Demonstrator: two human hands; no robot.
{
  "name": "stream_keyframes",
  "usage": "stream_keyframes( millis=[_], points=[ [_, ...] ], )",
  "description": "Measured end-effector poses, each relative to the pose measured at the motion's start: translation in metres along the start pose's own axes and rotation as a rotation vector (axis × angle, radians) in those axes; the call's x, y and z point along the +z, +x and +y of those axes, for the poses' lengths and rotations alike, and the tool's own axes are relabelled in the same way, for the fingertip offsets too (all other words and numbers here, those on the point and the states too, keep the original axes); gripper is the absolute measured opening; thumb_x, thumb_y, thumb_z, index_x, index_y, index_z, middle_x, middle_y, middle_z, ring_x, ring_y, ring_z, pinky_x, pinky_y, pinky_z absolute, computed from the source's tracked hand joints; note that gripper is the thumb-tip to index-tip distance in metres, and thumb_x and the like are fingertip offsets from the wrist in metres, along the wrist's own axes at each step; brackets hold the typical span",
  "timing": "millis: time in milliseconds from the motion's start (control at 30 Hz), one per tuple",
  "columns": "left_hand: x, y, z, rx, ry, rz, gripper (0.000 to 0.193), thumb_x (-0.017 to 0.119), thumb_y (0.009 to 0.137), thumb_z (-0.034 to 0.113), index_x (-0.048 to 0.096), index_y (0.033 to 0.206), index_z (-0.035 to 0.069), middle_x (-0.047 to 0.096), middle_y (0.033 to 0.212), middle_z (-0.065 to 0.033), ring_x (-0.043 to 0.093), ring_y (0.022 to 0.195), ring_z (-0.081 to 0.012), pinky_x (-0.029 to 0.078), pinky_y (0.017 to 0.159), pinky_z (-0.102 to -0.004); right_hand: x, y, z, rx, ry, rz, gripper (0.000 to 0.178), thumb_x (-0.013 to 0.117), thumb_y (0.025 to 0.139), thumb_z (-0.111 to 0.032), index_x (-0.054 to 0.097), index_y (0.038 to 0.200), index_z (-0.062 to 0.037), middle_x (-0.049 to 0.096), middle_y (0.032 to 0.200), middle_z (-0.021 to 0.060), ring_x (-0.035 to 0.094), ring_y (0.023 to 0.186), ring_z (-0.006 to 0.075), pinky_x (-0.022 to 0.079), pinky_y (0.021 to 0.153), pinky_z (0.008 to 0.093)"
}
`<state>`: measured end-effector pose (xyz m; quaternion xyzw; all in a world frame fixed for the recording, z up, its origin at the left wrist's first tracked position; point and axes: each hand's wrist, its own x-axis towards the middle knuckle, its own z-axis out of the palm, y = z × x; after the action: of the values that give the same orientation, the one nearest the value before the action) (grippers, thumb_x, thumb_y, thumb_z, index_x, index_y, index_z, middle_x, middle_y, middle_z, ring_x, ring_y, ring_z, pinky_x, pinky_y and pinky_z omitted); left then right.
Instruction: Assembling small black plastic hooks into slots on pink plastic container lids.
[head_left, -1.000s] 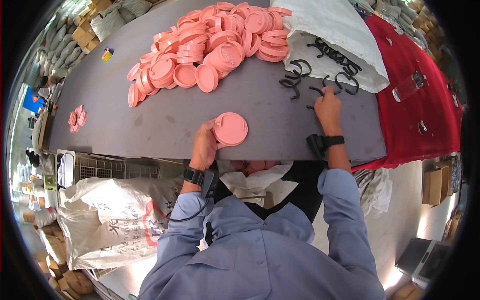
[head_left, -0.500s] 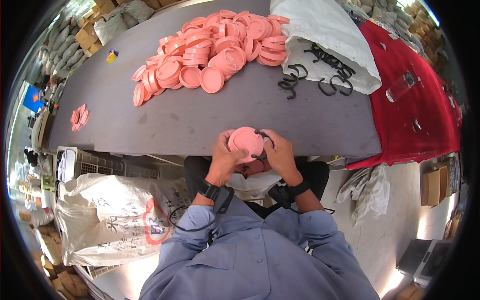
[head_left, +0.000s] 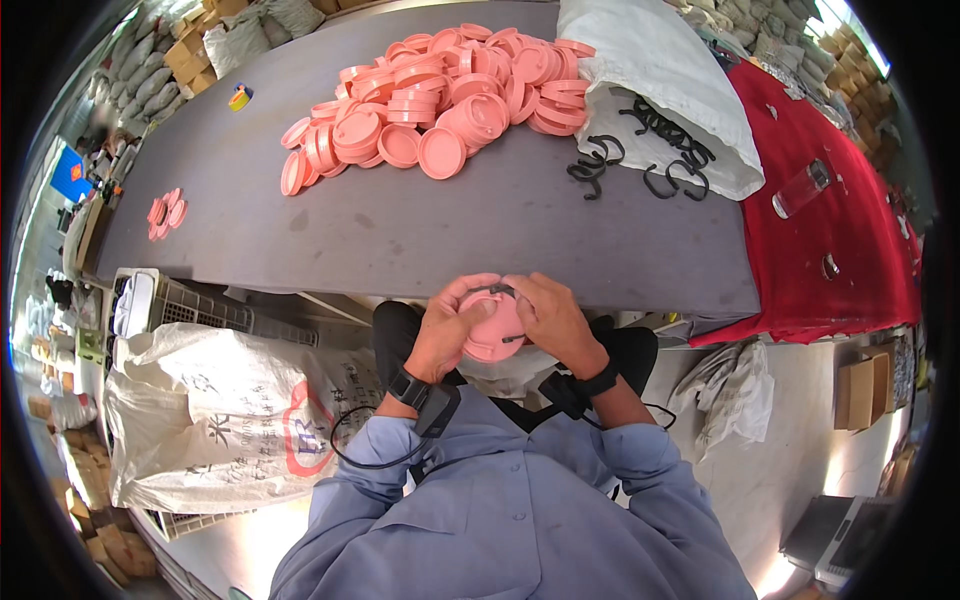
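Note:
Over my lap, just off the table's near edge, I hold a round pink plastic lid (head_left: 490, 335). My left hand (head_left: 440, 328) is closed round its left side, thumb lying on the face. At the far rim, a black rubbery strip (head_left: 496, 289) runs along the lid, and its loose end shows on the lower right of the face. The fingers of my right hand (head_left: 556, 322) press on the strip at the top right of the rim. Part of the strip is hidden under the fingers. Beneath the lid, a white bag (head_left: 500, 378) is partly visible between my knees.
A big heap of pink lids (head_left: 440, 105) covers the far table (head_left: 350, 235). Curled black strips (head_left: 670, 135) spill from a white sack (head_left: 650, 50). A drinking glass (head_left: 800, 190) lies on red cloth (head_left: 840, 250). A woven sack (head_left: 210, 430) stands at my left.
The lid has turned and come slightly lower, nearer to me. My right hand has shifted from the lid's right side to its top edge, and the strip now lies along the far rim.

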<state>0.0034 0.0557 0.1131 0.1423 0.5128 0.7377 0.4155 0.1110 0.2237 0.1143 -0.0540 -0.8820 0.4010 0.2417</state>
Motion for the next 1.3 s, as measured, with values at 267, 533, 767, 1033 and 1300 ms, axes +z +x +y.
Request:
stream_keyframes(
  millis=[267,533,767,1033,1300],
  points=[
    [0.003,-0.002,-0.005,0.051,0.105,0.071,0.026,0.063,0.100,0.002,0.072,0.124,-0.001,0.074,0.113,-0.0110,0.069,0.101,-0.0150,0.058,0.091,-0.0305,0.008,-0.018,-0.015,0.040,-0.069,0.051,0.032,0.059,0.090,-0.001,0.067,0.122,0.0013,0.062,0.091,0.0216,0.063,0.082,0.0407,0.053,0.074,0.0473],
    [-0.004,0.000,0.005,0.088,0.114,0.131,0.020,0.059,0.103,0.003,0.070,0.119,-0.001,0.072,0.110,-0.0076,0.068,0.098,-0.0142,0.058,0.087,-0.0296,-0.001,-0.026,-0.033,-0.246,0.015,0.009,0.027,0.070,0.083,-0.004,0.066,0.109,-0.0012,0.062,0.099,0.0142,0.064,0.091,0.0372,0.054,0.080,0.0463],
    [-0.005,0.007,0.010,-0.001,0.169,0.133,0.019,0.058,0.103,0.004,0.071,0.115,0.000,0.071,0.107,-0.0065,0.066,0.094,-0.0123,0.058,0.083,-0.0285,0.004,-0.032,-0.031,-0.287,0.076,-0.025,0.015,0.069,0.080,-0.005,0.067,0.095,-0.0044,0.062,0.098,0.0126,0.062,0.089,0.0338,0.053,0.076,0.0422],
    [-0.003,-0.002,-0.027,0.191,0.201,0.281,0.019,0.057,0.103,0.007,0.067,0.116,-0.002,0.070,0.103,-0.0069,0.064,0.092,-0.0113,0.054,0.082,-0.0269,0.019,-0.037,-0.007,-0.281,-0.151,-0.084,0.017,0.069,0.076,-0.006,0.066,0.093,-0.0054,0.060,0.095,0.0115,0.063,0.086,0.0321,0.053,0.073,0.0431],
    [-0.011,-0.025,-0.039,0.278,0.297,0.362,0.019,0.060,0.102,0.006,0.067,0.118,-0.002,0.070,0.109,-0.0080,0.065,0.099,-0.0119,0.056,0.086,-0.0281,0.030,-0.046,-0.016,0.019,0.276,0.016,0.023,0.074,0.088,-0.005,0.064,0.108,-0.0022,0.063,0.104,0.0090,0.065,0.089,0.0205,0.055,0.076,0.0318]
  ],
)
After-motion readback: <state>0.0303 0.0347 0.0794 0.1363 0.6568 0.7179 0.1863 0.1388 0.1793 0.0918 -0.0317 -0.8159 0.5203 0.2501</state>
